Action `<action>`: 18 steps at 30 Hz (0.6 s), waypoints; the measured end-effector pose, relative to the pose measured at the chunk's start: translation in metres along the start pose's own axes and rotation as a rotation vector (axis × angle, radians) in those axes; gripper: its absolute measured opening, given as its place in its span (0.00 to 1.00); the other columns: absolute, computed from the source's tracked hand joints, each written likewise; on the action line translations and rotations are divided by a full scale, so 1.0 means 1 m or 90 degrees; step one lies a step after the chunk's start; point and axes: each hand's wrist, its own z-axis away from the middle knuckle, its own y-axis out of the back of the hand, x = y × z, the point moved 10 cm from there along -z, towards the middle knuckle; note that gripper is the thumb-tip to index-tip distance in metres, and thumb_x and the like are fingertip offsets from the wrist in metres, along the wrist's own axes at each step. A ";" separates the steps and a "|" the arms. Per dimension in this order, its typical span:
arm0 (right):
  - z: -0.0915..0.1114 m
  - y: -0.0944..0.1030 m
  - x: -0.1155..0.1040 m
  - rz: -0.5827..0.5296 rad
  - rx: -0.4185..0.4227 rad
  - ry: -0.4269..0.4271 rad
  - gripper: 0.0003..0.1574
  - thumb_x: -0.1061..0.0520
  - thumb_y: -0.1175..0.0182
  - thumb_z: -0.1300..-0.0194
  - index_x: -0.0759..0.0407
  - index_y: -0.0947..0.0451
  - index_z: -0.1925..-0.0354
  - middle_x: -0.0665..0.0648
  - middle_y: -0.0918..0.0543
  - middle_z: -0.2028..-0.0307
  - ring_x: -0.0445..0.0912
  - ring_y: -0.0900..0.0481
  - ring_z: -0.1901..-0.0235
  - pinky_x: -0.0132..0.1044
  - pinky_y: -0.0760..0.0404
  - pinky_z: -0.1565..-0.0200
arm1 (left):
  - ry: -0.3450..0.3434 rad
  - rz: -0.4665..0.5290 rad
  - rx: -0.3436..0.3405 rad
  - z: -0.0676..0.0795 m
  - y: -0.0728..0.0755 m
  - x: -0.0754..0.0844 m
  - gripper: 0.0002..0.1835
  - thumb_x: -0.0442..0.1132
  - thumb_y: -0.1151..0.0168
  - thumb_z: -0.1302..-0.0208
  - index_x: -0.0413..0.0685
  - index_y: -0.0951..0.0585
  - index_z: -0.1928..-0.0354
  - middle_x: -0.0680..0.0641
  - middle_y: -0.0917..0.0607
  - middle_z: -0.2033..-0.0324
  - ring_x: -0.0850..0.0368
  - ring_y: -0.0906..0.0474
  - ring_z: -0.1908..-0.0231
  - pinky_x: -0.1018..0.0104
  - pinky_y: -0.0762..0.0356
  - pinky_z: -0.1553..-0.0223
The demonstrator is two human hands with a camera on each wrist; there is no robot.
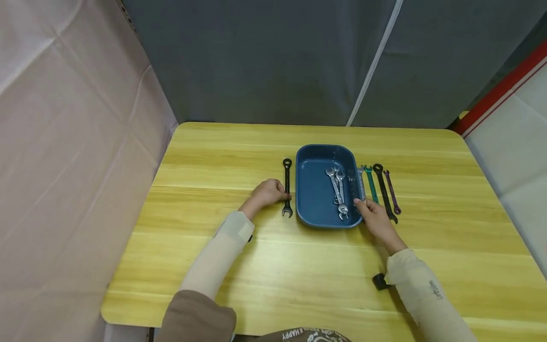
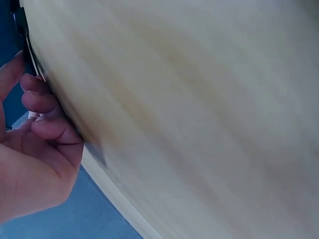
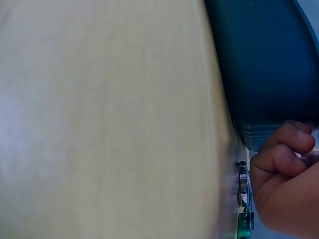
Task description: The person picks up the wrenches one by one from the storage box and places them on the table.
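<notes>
A black combination wrench (image 1: 287, 176) lies on the table left of the blue tray (image 1: 309, 220). My left hand (image 1: 268, 192) pinches its shaft near the open jaw end, the fingers curled in the left wrist view. On the other side, my right hand (image 1: 378, 223) grips the tray's rim at the near right corner, its fingers (image 3: 286, 139) bent against the wall in the right wrist view. Several silver wrenches (image 1: 341, 192) lie overlapping inside the tray, toward its right side.
Right of the tray lie a silver wrench (image 1: 361, 183), a green wrench (image 1: 371, 184), a larger black wrench (image 1: 383, 192) and a purple wrench (image 1: 392, 192), side by side. The wooden table (image 1: 205, 166) ends at a grey curtain (image 1: 265, 66) behind; pale cloth hangs at the left.
</notes>
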 end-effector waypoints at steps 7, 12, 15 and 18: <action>0.001 -0.001 0.001 -0.011 -0.001 -0.005 0.29 0.39 0.54 0.27 0.58 0.37 0.76 0.45 0.34 0.81 0.39 0.35 0.78 0.31 0.34 0.74 | -0.013 0.083 0.006 0.000 0.001 0.002 0.13 0.50 0.40 0.35 0.47 0.24 0.66 0.52 0.24 0.73 0.59 0.30 0.74 0.69 0.33 0.72; 0.000 -0.001 0.003 -0.014 -0.003 -0.012 0.29 0.39 0.53 0.27 0.58 0.36 0.76 0.44 0.34 0.82 0.39 0.35 0.78 0.31 0.34 0.74 | -0.019 0.149 0.032 0.000 0.010 0.007 0.15 0.51 0.44 0.32 0.45 0.24 0.60 0.45 0.19 0.68 0.58 0.27 0.76 0.69 0.29 0.75; 0.000 -0.001 0.003 -0.017 -0.004 -0.012 0.28 0.39 0.53 0.27 0.58 0.36 0.76 0.44 0.35 0.81 0.39 0.35 0.78 0.31 0.34 0.74 | -0.034 0.187 0.057 0.001 0.021 0.018 0.16 0.51 0.45 0.31 0.44 0.24 0.58 0.40 0.17 0.66 0.59 0.30 0.78 0.69 0.32 0.77; 0.000 -0.001 0.003 -0.012 -0.005 -0.011 0.29 0.39 0.54 0.27 0.58 0.36 0.76 0.44 0.35 0.81 0.39 0.35 0.78 0.31 0.34 0.74 | -0.056 0.215 0.069 0.002 0.029 0.034 0.15 0.50 0.46 0.30 0.44 0.23 0.57 0.38 0.17 0.64 0.57 0.32 0.77 0.69 0.35 0.78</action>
